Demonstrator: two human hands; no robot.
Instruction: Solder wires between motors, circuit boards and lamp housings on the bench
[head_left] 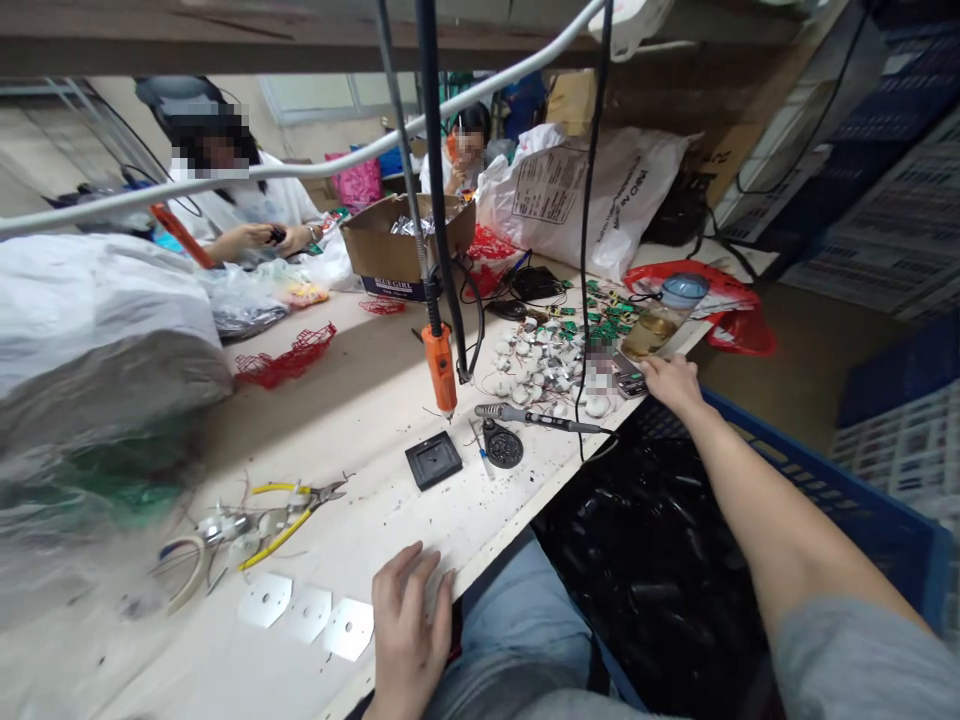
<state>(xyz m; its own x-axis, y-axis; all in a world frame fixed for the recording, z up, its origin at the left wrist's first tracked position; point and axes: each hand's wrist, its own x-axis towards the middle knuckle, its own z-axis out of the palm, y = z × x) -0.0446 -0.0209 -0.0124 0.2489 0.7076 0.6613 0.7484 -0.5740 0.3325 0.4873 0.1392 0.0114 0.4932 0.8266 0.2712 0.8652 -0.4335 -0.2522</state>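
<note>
Since boards lie loose, probably lots undone; left hand spread, looks empty, at tabletop's near edge; right hand's grip, can't tell.

Dark device (partly hidden) near the table edge, by the right hand

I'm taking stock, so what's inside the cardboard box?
Shiny silvery pieces show at the open top of the cardboard box. Its front wall covers anything lower down, so I can't tell what's beneath.
</note>
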